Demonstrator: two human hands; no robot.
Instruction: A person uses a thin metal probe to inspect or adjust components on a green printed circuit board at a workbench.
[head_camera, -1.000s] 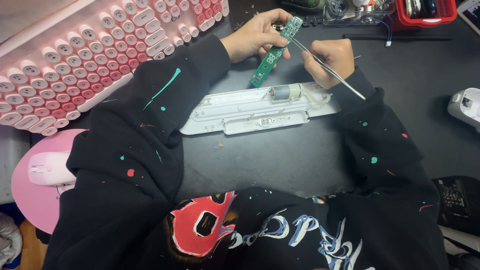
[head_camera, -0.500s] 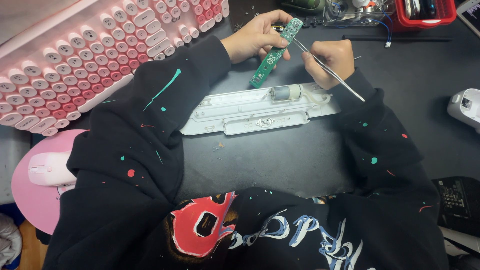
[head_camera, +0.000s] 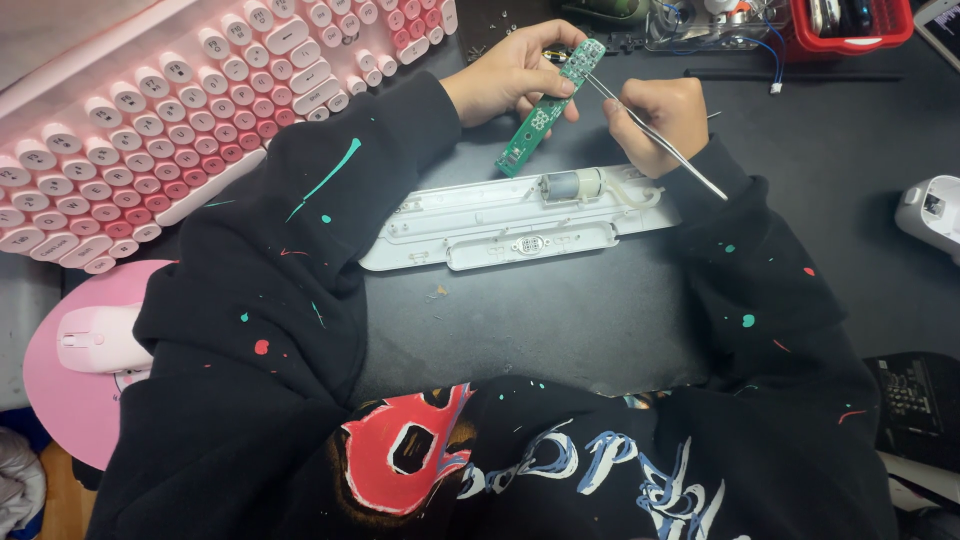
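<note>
My left hand (head_camera: 515, 72) grips a narrow green circuit board (head_camera: 545, 112), held tilted above the dark desk. My right hand (head_camera: 660, 115) pinches a pair of silver tweezers (head_camera: 655, 135); their tips touch the top end of the board near my left fingers. Just below both hands lies a long white plastic housing (head_camera: 470, 225), opened up, with a small grey motor (head_camera: 572, 185) and a clear tube seated in it.
A pink round-keyed keyboard (head_camera: 150, 110) fills the upper left. A pink mouse (head_camera: 95, 340) sits on a round pink pad (head_camera: 70, 410) at the lower left. A red tray (head_camera: 850, 25) and wires stand at the back; a white device (head_camera: 930, 215) lies at the right edge.
Both hands stay in nearly the same place. The tweezers shift only slightly against the top of the green board.
</note>
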